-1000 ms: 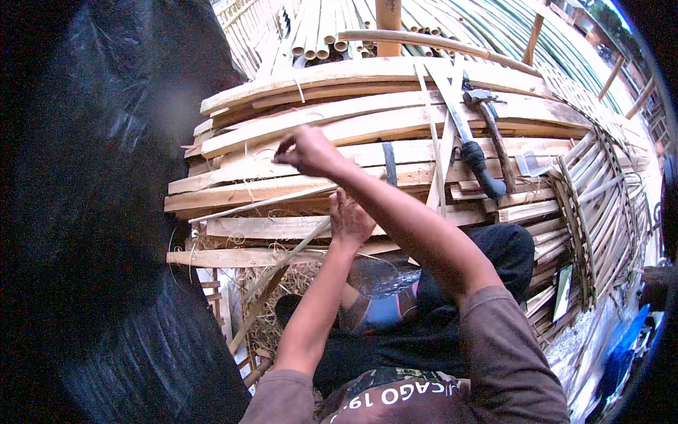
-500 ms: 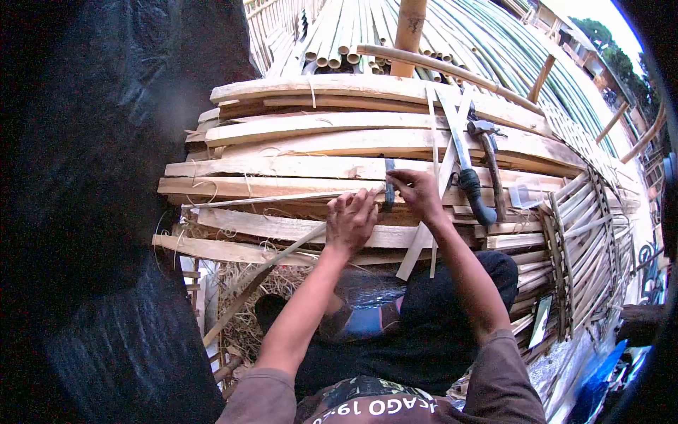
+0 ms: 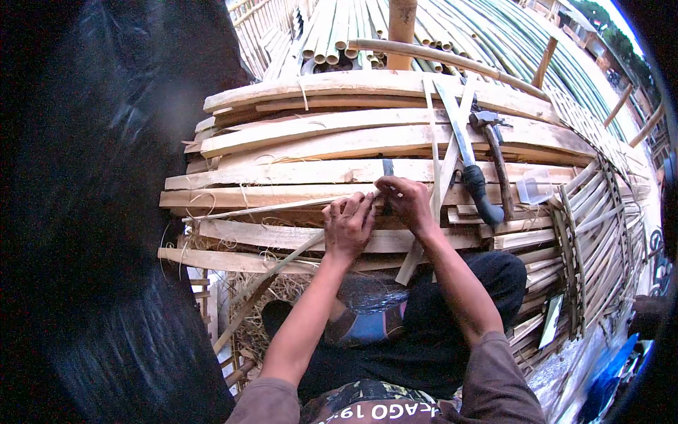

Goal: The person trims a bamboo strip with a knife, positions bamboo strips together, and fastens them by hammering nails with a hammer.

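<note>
A thin pale strip (image 3: 282,207) runs left to right over the wooden planks (image 3: 268,195). My left hand (image 3: 347,225) is closed on its right end, fingers bent. Close beside it, fingertips almost touching, my right hand (image 3: 408,203) is pinched at the same end; what lies between its fingertips is too small to make out. Just behind my hands a dark band (image 3: 388,167) crosses the planks. To the right lie a long blade with a black-wrapped handle (image 3: 474,185) and a hammer (image 3: 492,141), with pale flat slats (image 3: 449,159) beside them.
A clear plastic box (image 3: 534,186) sits right of the hammer. Bamboo poles (image 3: 346,32) and an upright post (image 3: 401,28) stand beyond the planks. Black sheeting (image 3: 127,212) hangs at the left. Split bamboo (image 3: 600,226) lies at the right. Shavings (image 3: 247,311) lie below.
My right hand has come down from its raised place at the left to the strip's end beside my left hand. Since the middle frame both hands have shifted only slightly.
</note>
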The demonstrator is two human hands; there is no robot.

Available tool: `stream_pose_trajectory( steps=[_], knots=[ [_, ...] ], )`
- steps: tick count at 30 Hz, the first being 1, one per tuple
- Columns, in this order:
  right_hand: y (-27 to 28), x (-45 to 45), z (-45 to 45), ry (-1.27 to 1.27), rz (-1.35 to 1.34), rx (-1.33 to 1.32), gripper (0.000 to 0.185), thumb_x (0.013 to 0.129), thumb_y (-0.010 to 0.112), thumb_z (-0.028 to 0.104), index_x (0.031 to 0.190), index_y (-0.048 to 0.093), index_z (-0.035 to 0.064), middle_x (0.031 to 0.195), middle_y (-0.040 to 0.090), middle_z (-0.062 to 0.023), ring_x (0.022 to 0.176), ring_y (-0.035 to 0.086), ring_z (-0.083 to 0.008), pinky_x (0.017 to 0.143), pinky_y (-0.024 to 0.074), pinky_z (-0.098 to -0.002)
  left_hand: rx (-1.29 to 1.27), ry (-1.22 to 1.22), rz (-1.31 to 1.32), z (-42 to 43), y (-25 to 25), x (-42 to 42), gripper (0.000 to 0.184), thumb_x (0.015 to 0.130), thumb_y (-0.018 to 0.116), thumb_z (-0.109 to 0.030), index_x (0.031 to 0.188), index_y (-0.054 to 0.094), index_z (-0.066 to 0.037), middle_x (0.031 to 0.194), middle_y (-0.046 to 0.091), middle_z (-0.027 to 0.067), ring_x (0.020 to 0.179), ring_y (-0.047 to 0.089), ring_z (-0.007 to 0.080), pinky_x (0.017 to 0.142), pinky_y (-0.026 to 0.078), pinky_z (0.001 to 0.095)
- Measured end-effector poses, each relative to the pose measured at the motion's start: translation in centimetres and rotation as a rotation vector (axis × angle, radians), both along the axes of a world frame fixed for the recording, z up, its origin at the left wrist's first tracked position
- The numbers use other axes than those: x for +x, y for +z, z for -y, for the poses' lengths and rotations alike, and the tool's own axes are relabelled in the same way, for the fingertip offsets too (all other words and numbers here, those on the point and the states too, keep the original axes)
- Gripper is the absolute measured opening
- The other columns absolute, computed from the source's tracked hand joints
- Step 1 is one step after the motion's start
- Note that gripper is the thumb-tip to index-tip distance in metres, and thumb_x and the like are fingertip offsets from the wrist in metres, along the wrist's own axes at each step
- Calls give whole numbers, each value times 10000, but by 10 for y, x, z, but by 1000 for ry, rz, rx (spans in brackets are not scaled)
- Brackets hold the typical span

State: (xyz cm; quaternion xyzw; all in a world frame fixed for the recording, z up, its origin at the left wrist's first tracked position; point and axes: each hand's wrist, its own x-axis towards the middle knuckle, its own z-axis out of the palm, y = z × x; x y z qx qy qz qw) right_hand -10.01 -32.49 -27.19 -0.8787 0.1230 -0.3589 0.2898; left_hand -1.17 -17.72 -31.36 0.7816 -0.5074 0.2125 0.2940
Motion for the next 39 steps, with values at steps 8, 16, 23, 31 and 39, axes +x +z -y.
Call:
stream_pose_trajectory(
  steps=[8,16,23,31,39],
  knots=[
    [-12,4,2,-31,28,74,157,787,715,71,941,696,47,850,708,-141,769,709,-276,657,557,-349,-19,2,-16,0,1,0,303,887,621,-281,1168,666,-178,1165,589,-20,1019,495,206,872,357,401],
    [-7,-1,-2,10,39,-148,122,807,709,46,929,707,38,845,711,-142,756,712,-268,645,555,-347,-111,3,-157,4,4,0,259,897,608,-258,1130,663,-160,1094,633,1,984,531,227,867,372,419],
    [1,-1,-5,18,13,-159,112,799,696,41,910,698,51,820,705,-131,749,704,-281,639,553,-360,-61,78,-275,10,6,3,299,880,608,-170,1179,618,-147,1071,640,21,964,548,255,871,364,423],
    [-8,1,0,5,19,-77,174,746,717,128,911,664,106,799,687,-131,748,688,-314,623,540,-416,-155,-98,-346,27,14,9,481,831,608,-43,1294,514,-130,1044,649,51,1004,572,271,920,386,429],
    [-8,1,1,1,-42,-37,173,785,703,33,952,689,77,821,719,-120,751,728,-233,635,566,-328,-189,-91,-308,29,1,10,473,803,552,-17,1270,493,-62,1005,617,108,950,577,299,840,426,444]
  ],
)
